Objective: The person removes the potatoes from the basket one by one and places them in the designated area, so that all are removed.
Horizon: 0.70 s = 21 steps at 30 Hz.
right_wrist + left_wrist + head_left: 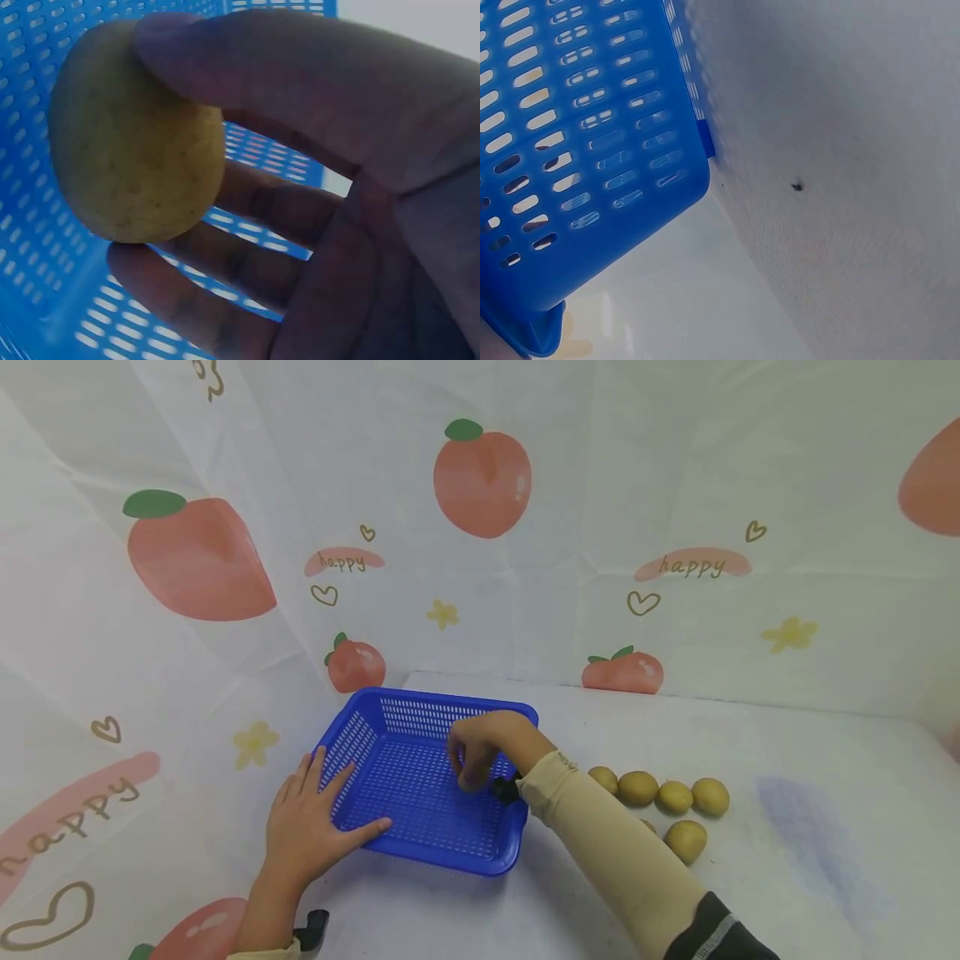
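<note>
A blue plastic basket (416, 789) with slotted walls stands on the white surface. My left hand (303, 831) rests on its left near corner, fingers spread and straight over the rim. In the left wrist view, the slotted basket wall (592, 135) fills the upper left, and only a sliver of the hand shows at the edge. My right hand (483, 747) is inside the basket's right part, palm side down. A yellow-brown potato (135, 150) is gripped between its thumb and fingers, as the right wrist view shows; from the head view the hand hides it.
Several potatoes (637, 787) lie on the white table (757, 877) to the right of the basket, one (686, 842) nearer than the row. My right forearm partly covers them. A white cloth (555, 610) printed with fruit hangs behind and on the left.
</note>
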### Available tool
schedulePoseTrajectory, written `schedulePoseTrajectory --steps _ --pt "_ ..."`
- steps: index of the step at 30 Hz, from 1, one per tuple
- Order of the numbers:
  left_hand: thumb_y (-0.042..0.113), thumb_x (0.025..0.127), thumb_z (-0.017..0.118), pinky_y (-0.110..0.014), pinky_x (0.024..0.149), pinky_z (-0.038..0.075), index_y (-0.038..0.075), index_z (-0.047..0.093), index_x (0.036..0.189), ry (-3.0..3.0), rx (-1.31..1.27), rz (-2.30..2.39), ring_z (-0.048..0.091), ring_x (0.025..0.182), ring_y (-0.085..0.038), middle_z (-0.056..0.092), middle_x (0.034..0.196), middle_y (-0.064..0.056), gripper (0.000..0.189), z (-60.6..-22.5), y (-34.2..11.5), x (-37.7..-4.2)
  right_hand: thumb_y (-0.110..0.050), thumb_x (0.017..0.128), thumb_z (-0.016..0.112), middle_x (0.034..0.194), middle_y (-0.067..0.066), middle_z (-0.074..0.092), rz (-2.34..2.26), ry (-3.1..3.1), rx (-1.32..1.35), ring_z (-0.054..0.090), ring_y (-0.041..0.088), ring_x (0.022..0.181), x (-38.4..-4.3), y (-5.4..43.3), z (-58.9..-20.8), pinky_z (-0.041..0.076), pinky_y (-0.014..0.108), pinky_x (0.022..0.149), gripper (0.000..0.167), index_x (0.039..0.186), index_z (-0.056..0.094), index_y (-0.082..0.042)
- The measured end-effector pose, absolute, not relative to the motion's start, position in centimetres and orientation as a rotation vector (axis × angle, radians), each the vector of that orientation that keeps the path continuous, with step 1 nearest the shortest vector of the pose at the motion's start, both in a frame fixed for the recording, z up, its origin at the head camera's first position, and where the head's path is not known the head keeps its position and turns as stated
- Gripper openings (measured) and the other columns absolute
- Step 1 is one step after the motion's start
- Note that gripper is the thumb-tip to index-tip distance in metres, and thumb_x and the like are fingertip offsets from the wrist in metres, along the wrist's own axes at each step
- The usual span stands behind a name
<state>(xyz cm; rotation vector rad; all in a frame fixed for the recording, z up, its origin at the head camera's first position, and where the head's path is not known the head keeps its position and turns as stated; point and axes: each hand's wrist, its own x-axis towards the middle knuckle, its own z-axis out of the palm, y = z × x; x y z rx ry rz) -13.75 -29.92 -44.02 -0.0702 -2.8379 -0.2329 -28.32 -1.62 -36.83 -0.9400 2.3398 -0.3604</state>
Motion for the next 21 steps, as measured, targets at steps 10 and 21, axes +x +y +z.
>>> schedulePoseTrajectory --steps 10,21 --pt "0.088 0.074 0.069 -0.075 0.123 0.027 0.013 0.056 0.155 -2.828 -0.072 -0.210 0.027 0.157 -0.054 0.029 0.171 -0.030 0.111 -44.2 -29.8 -13.7 -0.020 0.090 0.084 0.095 -0.004 0.073 -0.543 2.353 -1.121 0.069 0.013 0.087 -27.1 -0.2 -35.0 0.062 0.033 0.078 0.009 0.093 0.077 -0.024" --pt "0.088 0.074 0.070 -0.077 0.122 0.027 0.012 0.057 0.154 -2.822 -0.076 -0.217 0.027 0.157 -0.054 0.030 0.170 -0.030 0.111 -44.1 -29.9 -13.9 -0.021 0.095 0.083 0.101 -0.009 0.070 -0.768 2.374 -1.299 0.067 0.012 0.097 -24.8 2.3 -33.8 0.059 0.025 0.085 0.012 0.103 0.075 -0.020"
